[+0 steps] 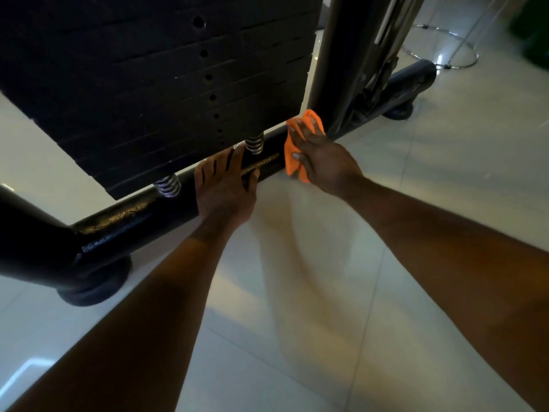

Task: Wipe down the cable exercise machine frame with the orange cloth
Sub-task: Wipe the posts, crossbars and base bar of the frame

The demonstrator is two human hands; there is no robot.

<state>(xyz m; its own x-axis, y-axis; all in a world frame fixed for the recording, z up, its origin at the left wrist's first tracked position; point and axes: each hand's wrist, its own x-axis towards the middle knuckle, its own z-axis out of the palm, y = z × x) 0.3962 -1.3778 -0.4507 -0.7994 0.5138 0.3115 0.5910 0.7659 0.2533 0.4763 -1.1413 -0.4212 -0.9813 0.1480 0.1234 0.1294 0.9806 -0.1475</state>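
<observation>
Floor [341, 292]: large glossy pale tiles, thin grout lines, soft reflections and shadows across them. Bright light patch [26, 373] reflected low left. Overall dim, light comes mostly off the floor. Far right top: chrome ring base [445, 62] on the floor with thin chrome rods rising from it, a small glint near its rim. Dark green shape [534, 28] in the top right corner, too blurred to identify. No walls or windows visible.
</observation>
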